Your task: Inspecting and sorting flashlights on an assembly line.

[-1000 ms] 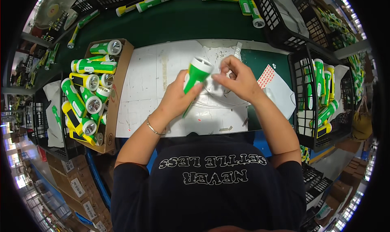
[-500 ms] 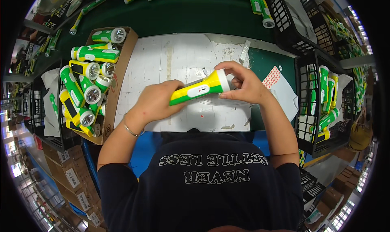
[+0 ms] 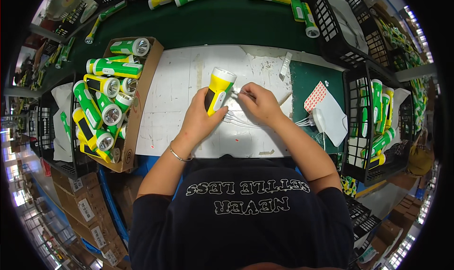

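Your left hand wrapped around a yellow flashlight (lens end pointing away), above the white work mat, your right hand pinching a white cable beside it

Left hand wrapped around a yellow torch with its white lens end tipped toward 12 o'clock, on a white work mat. Right hand just beside it at 3 o'clock, fingers pinched on thin white wires running off toward 3 o'clock. Out at 9 o'clock, a cardboard box full of green and yellow torches; at 3 o'clock, a black crate with more.
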`<state>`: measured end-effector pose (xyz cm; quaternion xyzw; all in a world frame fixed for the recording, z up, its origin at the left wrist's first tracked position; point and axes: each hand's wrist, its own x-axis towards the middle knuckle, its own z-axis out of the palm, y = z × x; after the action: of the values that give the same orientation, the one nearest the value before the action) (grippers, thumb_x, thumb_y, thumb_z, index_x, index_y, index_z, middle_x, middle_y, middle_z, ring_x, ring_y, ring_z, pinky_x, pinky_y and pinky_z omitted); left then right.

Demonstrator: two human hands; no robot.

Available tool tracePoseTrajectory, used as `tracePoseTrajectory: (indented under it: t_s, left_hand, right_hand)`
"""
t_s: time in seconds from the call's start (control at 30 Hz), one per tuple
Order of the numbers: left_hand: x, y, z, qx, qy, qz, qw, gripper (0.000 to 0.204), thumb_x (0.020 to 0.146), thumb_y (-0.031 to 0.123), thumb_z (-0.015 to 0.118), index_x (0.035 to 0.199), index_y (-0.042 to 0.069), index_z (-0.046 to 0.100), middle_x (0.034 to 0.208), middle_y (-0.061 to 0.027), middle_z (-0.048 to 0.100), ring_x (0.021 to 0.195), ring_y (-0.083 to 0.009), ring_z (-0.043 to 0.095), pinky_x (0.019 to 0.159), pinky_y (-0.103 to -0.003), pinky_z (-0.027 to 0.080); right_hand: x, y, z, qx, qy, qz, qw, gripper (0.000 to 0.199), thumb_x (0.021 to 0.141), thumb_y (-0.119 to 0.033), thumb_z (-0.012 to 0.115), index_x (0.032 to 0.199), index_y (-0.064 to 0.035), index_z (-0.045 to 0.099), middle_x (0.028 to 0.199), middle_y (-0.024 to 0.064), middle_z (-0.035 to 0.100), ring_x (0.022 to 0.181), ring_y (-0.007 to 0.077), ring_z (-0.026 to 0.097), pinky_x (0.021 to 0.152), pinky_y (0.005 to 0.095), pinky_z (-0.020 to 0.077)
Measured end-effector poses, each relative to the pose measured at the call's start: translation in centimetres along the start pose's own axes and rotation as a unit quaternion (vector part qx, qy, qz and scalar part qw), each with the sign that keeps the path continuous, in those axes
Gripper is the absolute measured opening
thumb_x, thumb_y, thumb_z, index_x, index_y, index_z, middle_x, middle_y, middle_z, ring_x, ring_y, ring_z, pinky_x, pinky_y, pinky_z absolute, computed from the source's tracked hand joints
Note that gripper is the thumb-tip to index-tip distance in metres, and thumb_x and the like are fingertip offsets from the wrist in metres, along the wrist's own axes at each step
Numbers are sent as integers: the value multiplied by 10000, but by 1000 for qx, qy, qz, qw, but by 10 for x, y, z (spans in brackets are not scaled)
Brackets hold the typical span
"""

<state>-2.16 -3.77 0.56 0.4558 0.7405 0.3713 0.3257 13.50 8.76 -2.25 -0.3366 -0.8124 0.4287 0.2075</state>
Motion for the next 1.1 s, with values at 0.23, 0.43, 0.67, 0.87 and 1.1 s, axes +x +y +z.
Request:
tracePoseTrajectory:
  t_s: [0.23,0.43,0.67,0.87,1.1]
  left_hand:
    - [8,7,16,-12,2,51,999,675,733,216,700,1256,-30,350,1175,-243,458,1089,-357,474,926,-385,394]
    - [6,21,21,51,22,109,992,685,746,193,689,1288,-9,322,1163,-235,444,1060,-366,480,909,-394,405]
    - [-1,30,20,120,94,144,978,710,717,132,713,1320,92,342,1004,-167,442,898,-340,519,758,-398,468]
    - [0,23,21,86,72,153,982,724,711,141,721,1325,74,341,1017,-174,453,920,-333,515,794,-382,452]
    - [2,16,22,43,33,119,991,723,715,170,722,1318,41,345,1064,-202,467,955,-329,500,877,-377,412]
  right_hand:
    - [-15,-21,-23,257,-68,67,962,148,875,-121,580,935,14,583,789,-1,577,703,41,526,642,182,429]
    - [-15,-23,-33,306,-76,102,944,158,870,-133,586,897,22,599,764,0,574,672,44,514,625,185,414]
    - [-15,-21,-31,285,-56,96,952,190,863,-174,595,852,15,603,677,9,576,616,48,514,562,198,410]
    - [-16,-24,-30,287,-40,102,952,190,857,-176,594,827,12,605,655,11,577,595,47,506,543,203,403]
    - [-18,-29,-31,229,-54,127,964,158,855,-151,601,818,3,598,678,-9,563,616,38,490,565,187,384]
